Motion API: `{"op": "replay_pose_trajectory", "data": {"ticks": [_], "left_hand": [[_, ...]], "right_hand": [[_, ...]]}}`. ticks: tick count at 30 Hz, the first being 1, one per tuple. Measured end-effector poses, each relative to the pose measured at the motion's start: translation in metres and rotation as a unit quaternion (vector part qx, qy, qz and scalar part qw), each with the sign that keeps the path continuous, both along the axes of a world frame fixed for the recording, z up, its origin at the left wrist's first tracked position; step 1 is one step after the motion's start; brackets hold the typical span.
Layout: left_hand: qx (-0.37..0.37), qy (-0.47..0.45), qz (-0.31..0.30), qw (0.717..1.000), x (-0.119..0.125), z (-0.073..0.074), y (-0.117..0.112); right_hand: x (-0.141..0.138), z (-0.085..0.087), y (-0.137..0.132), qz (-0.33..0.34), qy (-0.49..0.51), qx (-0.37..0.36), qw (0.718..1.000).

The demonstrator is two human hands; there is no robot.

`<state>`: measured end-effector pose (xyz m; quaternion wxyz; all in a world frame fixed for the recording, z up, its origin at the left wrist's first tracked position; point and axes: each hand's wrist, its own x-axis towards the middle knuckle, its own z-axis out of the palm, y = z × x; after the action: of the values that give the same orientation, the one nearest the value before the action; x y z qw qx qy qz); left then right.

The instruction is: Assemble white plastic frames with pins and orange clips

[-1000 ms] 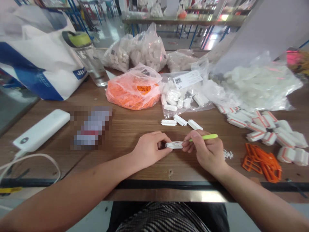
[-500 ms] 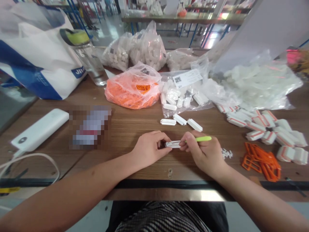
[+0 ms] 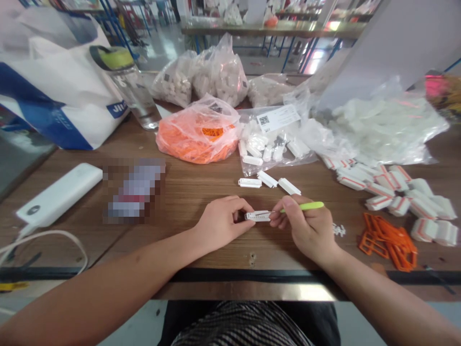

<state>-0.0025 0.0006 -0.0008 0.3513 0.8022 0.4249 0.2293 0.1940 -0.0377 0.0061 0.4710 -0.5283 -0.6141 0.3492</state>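
The white plastic strip point(image 3: 257, 216) sits just above the near edge of the wooden desk point(image 3: 187, 192), held between both hands. The fingers of the left hand point(image 3: 223, 223) are clenched on its left end. The right hand point(image 3: 306, 228) grips a slim pick with a green handle point(image 3: 304, 206), its fingers closed round the handle and just touching the strip's right end. Half a second ago that hand sat closer in; it has now drawn slightly right, baring more of the pick's thin metal shaft, whose tip lies along the strip.

Just right of the right hand lie tiny white bits point(image 3: 338, 229), then a heap of orange plastic frames point(image 3: 387, 242) and white pieces with orange trim point(image 3: 389, 192). Ahead of the hands, three loose white plastic parts point(image 3: 267, 179) lie in a row. To the left are a white power bank point(image 3: 59, 194) with its cable point(image 3: 43, 240), and a pixelated object. Beyond stand an orange-filled plastic bag point(image 3: 194, 137), a clear bag of white parts with a QR label point(image 3: 277, 119), a water bottle point(image 3: 135, 98) and a tote bag point(image 3: 46, 91). Another table with blue legs point(image 3: 273, 29) stands across the room.
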Motion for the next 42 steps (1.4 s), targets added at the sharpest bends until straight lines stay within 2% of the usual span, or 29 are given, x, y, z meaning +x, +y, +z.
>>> {"op": "replay_pose_trajectory", "data": {"ticks": [13,23,31,34,38,42], "left_hand": [[0.003,0.003,-0.005,1.0,0.0,0.0,0.0],[0.003,0.001,-0.008,1.0,0.0,0.0,0.001],[-0.005,-0.002,-0.004,1.0,0.001,0.001,0.001],[-0.008,-0.001,0.0,1.0,0.001,0.001,0.001],[-0.002,-0.005,0.008,1.0,0.003,-0.002,0.001],[-0.009,-0.005,0.01,1.0,0.003,-0.002,0.0]], "right_hand": [[-0.001,0.001,0.002,-0.009,-0.026,-0.012,1.0],[-0.002,-0.002,0.008,-0.034,0.039,-0.077,0.996],[-0.004,0.002,0.004,-0.045,-0.025,-0.04,0.998],[-0.005,0.0,0.001,-0.04,-0.059,0.001,0.997],[-0.005,-0.002,-0.004,-0.017,-0.118,0.045,0.992],[-0.001,-0.001,-0.003,0.044,-0.113,0.032,0.992]]}}
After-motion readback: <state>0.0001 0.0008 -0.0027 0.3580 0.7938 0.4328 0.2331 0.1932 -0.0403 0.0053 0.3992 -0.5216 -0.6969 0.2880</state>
